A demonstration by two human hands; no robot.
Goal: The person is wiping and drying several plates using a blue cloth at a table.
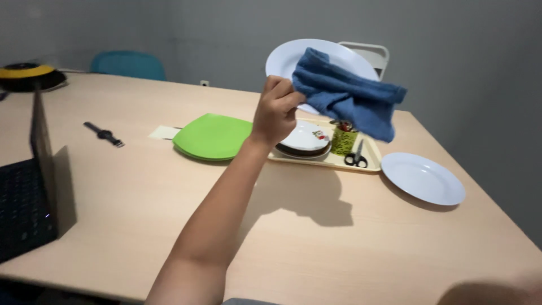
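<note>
Head view: the left hand (275,110), raised above the table (316,243), has its grip clamped on a white plate (293,56) and blue cloth (350,99). Right hand out of view. The one-handed pinch looks insecure; the plate could slip onto the tray (333,162).

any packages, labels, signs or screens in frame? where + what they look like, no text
Laptop: left edge of the table, open, black; its screen shows only edge-on as a thin dark panel.
Green cup: on the cream tray, cylindrical, dark-patterned wrap.
Small plate: on the tray, white with a small coloured picture.
</note>
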